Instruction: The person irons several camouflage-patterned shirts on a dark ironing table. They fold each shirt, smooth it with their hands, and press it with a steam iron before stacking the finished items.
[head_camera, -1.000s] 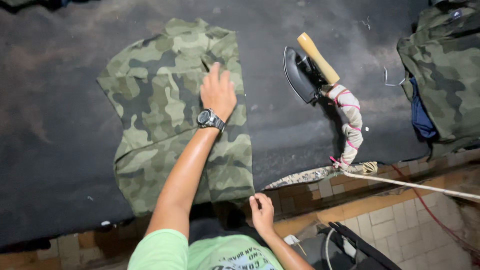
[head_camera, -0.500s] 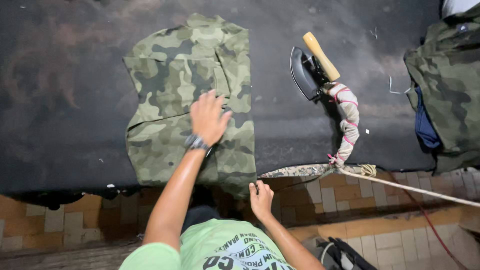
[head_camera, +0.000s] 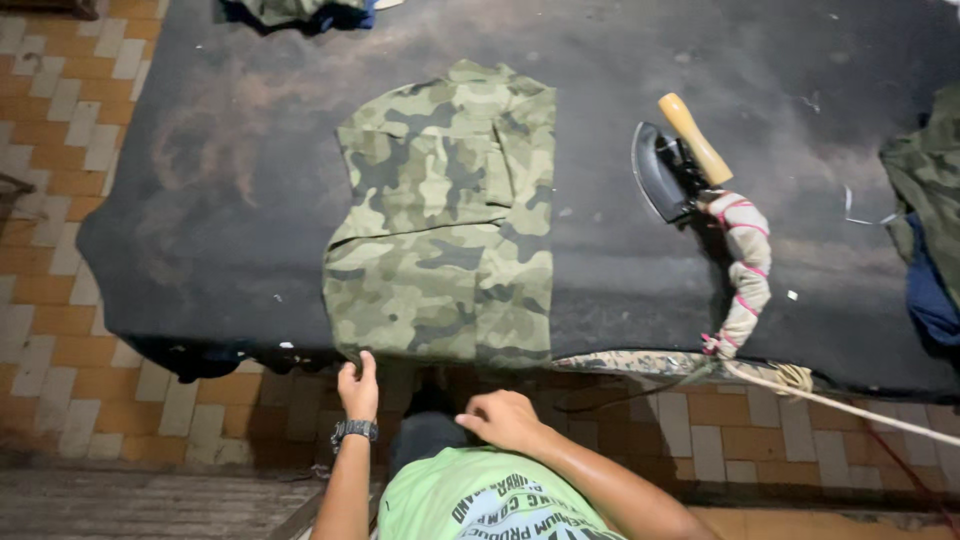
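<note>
Light green printed T-shirt, bare forearms, dark wristwatch (head_camera: 354, 431) on the left wrist.

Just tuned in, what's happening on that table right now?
A person stands at a dark padded table. A folded camouflage shirt lies flat on it. The left hand grips the shirt's near edge; the right hand hangs close to the body, holding nothing. An iron with a wooden handle rests on its side nearby, untouched.
</note>
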